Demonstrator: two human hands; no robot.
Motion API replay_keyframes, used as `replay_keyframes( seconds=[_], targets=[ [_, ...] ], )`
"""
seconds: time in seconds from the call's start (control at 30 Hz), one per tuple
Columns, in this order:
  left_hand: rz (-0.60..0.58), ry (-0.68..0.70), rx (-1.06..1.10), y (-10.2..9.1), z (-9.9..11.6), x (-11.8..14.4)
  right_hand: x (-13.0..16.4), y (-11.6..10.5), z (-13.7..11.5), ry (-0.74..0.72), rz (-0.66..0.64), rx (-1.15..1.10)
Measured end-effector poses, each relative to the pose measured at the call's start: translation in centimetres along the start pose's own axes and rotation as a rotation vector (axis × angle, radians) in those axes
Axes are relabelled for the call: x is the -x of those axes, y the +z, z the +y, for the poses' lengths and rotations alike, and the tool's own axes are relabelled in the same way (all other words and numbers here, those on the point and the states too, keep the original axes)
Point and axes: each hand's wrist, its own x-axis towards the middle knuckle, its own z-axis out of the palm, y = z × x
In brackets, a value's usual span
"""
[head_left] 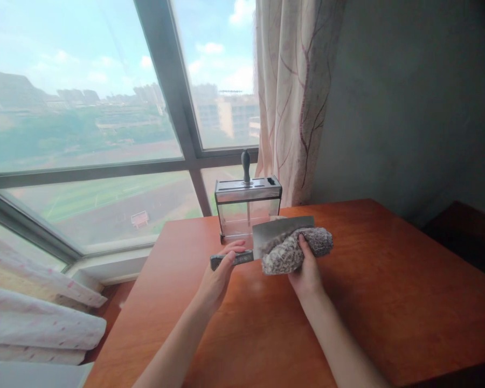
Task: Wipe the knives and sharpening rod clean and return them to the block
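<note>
Our left hand is closed round the dark, mottled handle of a broad-bladed metal cleaver, thumb on top, with the handle pointing left and the blade to the right. Our right hand grips a bunched, fluffy grey-and-white cloth, thumb pressed on its upper side. The cloth lies against the blade, hiding much of its lower part, while a strip along the upper edge shows bare. Both things appear to be held above the reddish-brown wooden table, between its near and far edges.

As for how far along we are, we judge that cloth and blade have been brought together and the contact is under way. The cleaver is outside the holder, and the cloth is not yet set down. We cannot tell whether the covered part or the far face has been gone over.

Beyond our hands, near the table's far edge and somewhat closer to its far left corner, stands a clear-walled, silver-topped knife holder. A dark grey handle rises upright from its top. Behind the far edge hangs a pale curtain with reddish branches.
</note>
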Motion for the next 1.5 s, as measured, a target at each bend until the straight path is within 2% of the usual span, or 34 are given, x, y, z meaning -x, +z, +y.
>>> replay_keyframes(
  seconds=[0.13,0.23,0.33,0.43,0.53,0.63,0.73,0.83,1.0,1.07,1.17,1.3,1.4,1.5],
  targets=[
    [0.010,-0.093,0.048,-0.8,0.1,-0.1,-0.2,0.0,-1.1,-0.057,-0.030,-0.038],
    [-0.017,-0.105,0.101,-0.2,-0.4,0.1,0.5,0.1,-0.5,-0.050,-0.081,-0.050],
    [-0.040,-0.100,0.114,0.8,-1.2,0.4,1.7,0.3,1.1,0.039,-0.156,-0.034],
    [-0.003,-0.083,0.034,1.5,-1.7,0.8,2.6,0.3,2.7,0.164,-0.269,0.002],
    [0.027,-0.083,-0.032,1.4,-1.7,0.8,2.6,0.2,3.3,0.162,-0.253,0.020],
    [-0.019,-0.078,-0.064,0.8,-1.2,0.6,1.7,0.1,2.4,0.110,-0.193,0.012],
    [-0.062,-0.049,-0.035,0.2,-0.5,0.4,0.5,-0.1,0.4,0.028,-0.165,-0.005],
    [-0.056,-0.042,0.014,-0.4,0.4,0.1,-0.3,-0.4,-1.4,-0.065,-0.135,-0.016],
    [0.074,0.002,0.070,-2.1,1.9,-0.6,-0.5,-0.6,-2.7,-0.184,-0.071,0.119],
    [0.130,0.019,0.097,-2.9,2.4,-1.0,-0.2,-0.5,-2.8,-0.225,-0.088,0.204],
    [0.216,0.030,0.144,-3.6,3.1,-1.5,0.4,-0.2,-2.7,-0.184,-0.165,0.348],
    [0.335,0.066,0.202,-3.7,3.1,-2.0,1.2,0.0,-2.7,-0.116,-0.268,0.582],
    [0.389,0.104,0.166,-3.5,3.0,-2.1,1.6,-0.1,-2.7,-0.052,-0.366,0.712],
    [0.426,0.102,0.117,-3.4,3.2,-2.0,1.8,-0.2,-2.5,-0.033,-0.395,0.750]
  ],
)
